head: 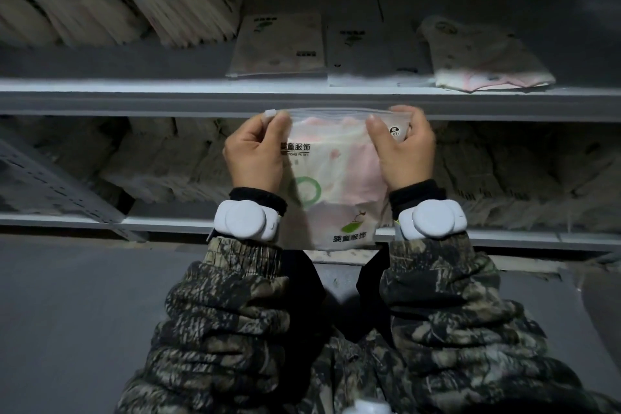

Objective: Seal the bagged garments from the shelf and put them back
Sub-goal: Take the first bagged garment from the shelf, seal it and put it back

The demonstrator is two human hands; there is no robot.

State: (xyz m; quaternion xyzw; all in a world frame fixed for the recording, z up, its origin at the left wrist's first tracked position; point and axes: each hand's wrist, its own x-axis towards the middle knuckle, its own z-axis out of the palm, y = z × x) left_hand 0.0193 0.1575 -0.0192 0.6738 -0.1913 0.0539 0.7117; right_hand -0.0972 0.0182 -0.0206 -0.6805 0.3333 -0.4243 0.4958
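- I have the bag point(336, 171) held up just in front of the shelf rail point(134, 101). Its top edge is level with the rail and its body hangs below, touching no board.
- My left hand point(255, 151) pinches the top left corner, thumb on the near face, right beside the white slider point(270, 112). That grip is closed on the bag.
- My right hand point(403, 151) pinches the top right corner the same way, thumb in front and fingers behind, also clamped on the bag.
- The zip point(329, 110) runs between my hands just under the rail. I cannot tell whether it is closed along its length.
- I judge the bag to be thin frosted film over a folded pink and white garment, so light, soft and floppy. The film is probably slick.
- The zip band looks like the stiffest part, so that is where I would hold it. The film lower down would likely crumple and slide.
- To seal it, I expect to anchor one corner and run the slider along the band.
- Above and behind the rail lie two flat bags point(279, 44) and, further right, a rumpled bag point(487, 57). I judge that board to be where this one returns.
- Below the rail, stacks point(504, 171) fill the lower bay, too dim to read.
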